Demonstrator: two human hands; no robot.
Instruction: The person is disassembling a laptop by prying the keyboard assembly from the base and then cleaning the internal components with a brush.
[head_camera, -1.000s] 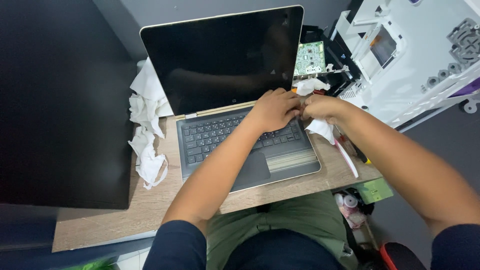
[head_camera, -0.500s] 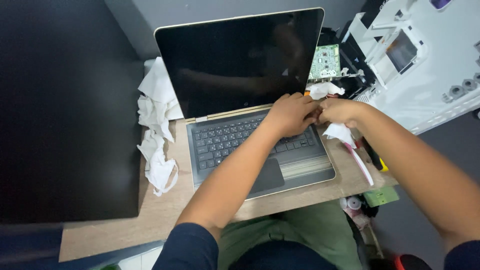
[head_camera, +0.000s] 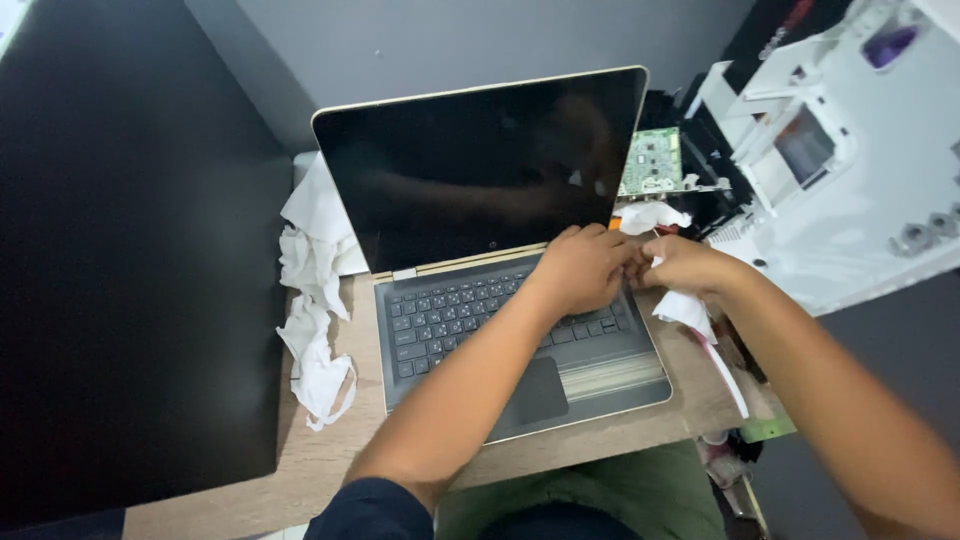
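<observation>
Here, your wooden desk (head_camera: 330, 460) stood against a grey wall, a dark panel (head_camera: 130, 260) at nine o'clock and a white machine (head_camera: 860, 170) at two o'clock. Since half a second before, your hands stayed put; only the view shifted. Your left hand (head_camera: 582, 268) curled over the grey laptop's (head_camera: 500, 300) keys at its three o'clock edge, touching your right hand (head_camera: 680, 268), which pinched crumpled white tissue (head_camera: 685, 310). Soft rags (head_camera: 315, 300) lay beside the glossy screen.

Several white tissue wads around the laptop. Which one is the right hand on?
The tissue at the laptop's right edge, bunched under the right hand. The crumpled tissues left of the laptop lie untouched.
</observation>
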